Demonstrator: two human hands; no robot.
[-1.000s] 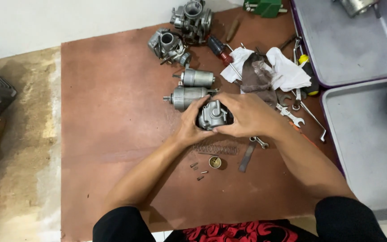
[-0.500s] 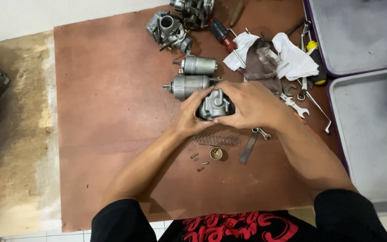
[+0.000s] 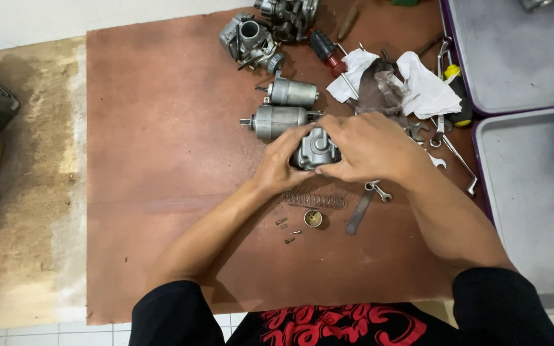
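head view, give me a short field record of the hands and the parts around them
left hand: grips the carburetor body's left side
right hand: grip over its top and right side
held part: grey metal carburetor body, above the board
surface: brown board
near parts: coil spring, brass cap, small screws
behind: two cylindrical motors
right: white rag, grey trays

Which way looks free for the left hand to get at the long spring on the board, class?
Probably yes: the spring lies bare just below the left hand, nothing over it; but that hand grips the metal part.
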